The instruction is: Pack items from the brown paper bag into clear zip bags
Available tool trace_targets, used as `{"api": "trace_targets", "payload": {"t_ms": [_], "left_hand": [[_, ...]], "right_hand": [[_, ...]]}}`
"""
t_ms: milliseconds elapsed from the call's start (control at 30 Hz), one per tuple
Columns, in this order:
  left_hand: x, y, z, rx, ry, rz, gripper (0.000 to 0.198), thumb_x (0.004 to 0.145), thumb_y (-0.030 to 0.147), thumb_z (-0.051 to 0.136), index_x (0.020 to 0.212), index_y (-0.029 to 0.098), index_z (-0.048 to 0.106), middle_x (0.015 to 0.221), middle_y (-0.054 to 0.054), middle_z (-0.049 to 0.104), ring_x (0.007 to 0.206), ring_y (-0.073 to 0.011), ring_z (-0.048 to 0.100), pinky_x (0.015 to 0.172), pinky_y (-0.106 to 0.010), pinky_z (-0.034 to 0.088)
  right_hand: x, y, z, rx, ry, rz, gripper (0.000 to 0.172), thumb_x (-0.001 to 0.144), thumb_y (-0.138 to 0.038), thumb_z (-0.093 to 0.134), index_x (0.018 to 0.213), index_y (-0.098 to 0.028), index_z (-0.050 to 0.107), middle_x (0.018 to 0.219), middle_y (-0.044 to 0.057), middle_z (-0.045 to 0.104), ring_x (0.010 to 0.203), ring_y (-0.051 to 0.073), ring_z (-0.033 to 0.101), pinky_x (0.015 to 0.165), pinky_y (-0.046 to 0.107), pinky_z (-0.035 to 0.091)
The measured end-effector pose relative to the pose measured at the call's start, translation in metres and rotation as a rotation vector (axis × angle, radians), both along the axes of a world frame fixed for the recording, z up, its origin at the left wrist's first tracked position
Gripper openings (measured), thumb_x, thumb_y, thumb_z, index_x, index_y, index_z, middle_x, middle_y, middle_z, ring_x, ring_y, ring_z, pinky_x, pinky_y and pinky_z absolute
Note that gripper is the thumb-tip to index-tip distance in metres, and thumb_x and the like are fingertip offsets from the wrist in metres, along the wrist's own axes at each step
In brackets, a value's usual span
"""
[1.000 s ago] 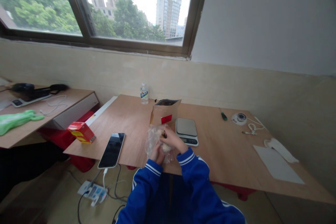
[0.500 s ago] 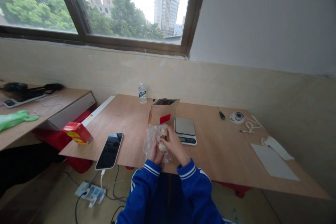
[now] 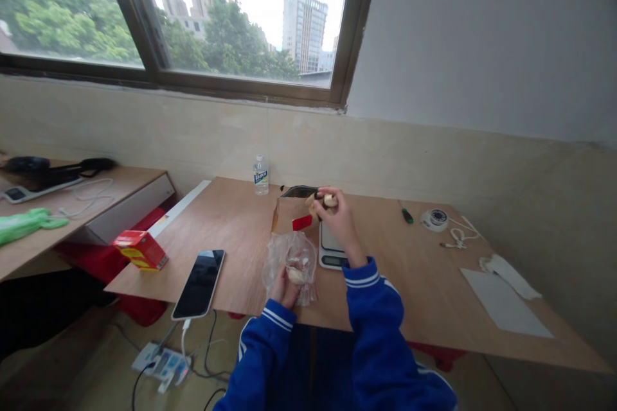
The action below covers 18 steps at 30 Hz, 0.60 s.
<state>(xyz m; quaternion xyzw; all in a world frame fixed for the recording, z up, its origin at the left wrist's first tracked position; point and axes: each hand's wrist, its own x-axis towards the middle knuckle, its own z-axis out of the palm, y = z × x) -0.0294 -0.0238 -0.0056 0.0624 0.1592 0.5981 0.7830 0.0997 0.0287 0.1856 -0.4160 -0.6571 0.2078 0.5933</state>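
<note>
My right hand (image 3: 344, 226) is raised beside the kraft paper pouch (image 3: 283, 217), pinching a few pale tan pieces (image 3: 330, 201) with dark parts; their kind is not clear. Behind and below that hand is a kitchen scale (image 3: 331, 261), partly covered by it. Lower down, my left hand (image 3: 285, 290) is closed around a pale, rounded lump (image 3: 295, 276) at the clear plastic bag (image 3: 277, 258). The bag lies crumpled on the table before the pouch. The pouch stands with its top open and a red label on its front.
A phone (image 3: 200, 284) on a white cable and a red box (image 3: 141, 249) are at left. A water bottle (image 3: 261, 176) stands at the back. Rightward are a green-handled screwdriver (image 3: 407, 215), a dome camera (image 3: 434, 219), a white sheet (image 3: 504, 302) and a white glove (image 3: 508, 275).
My right hand has come away from the left, moving up and right with the pale tan pieces. My left hand stays at the plastic bag, keeping the pale lump.
</note>
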Motion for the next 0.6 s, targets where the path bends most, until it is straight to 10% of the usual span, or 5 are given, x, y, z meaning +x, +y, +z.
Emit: {"api": "trace_targets", "payload": {"t_ms": [100,267,600], "left_hand": [[-0.001,-0.002,0.001,0.016,-0.006,-0.022,0.054,0.089,0.021,0.043,0.138,0.036,0.03,0.13,-0.004,0.055,0.104,-0.02,0.061,0.091,-0.039,0.048],[-0.002,-0.003,0.002,0.015,-0.014,-0.027,0.054,0.088,0.023,0.045,0.139,0.035,0.03,0.132,-0.005,0.053,0.111,-0.0223,0.057,0.094,-0.041,0.046],[-0.005,0.0,-0.001,0.072,-0.075,-0.051,0.042,0.083,0.031,0.048,0.125,0.026,0.052,0.126,-0.006,0.058,0.117,-0.0249,0.052,0.102,-0.045,0.037]], "right_hand": [[-0.008,0.031,0.018,0.144,-0.039,-0.097,0.017,0.081,-0.027,0.055,0.096,-0.02,0.057,0.096,0.005,0.061,0.09,0.017,0.057,0.083,0.03,0.045],[-0.022,0.049,-0.001,0.108,-0.358,0.168,0.014,0.085,-0.022,0.048,0.086,-0.02,0.062,0.095,0.005,0.055,0.092,0.016,0.057,0.085,0.029,0.045],[-0.022,0.008,-0.007,0.12,-0.321,-0.057,0.032,0.091,-0.031,0.039,0.119,-0.025,0.053,0.128,0.008,0.045,0.123,0.023,0.04,0.106,0.044,0.027]]}}
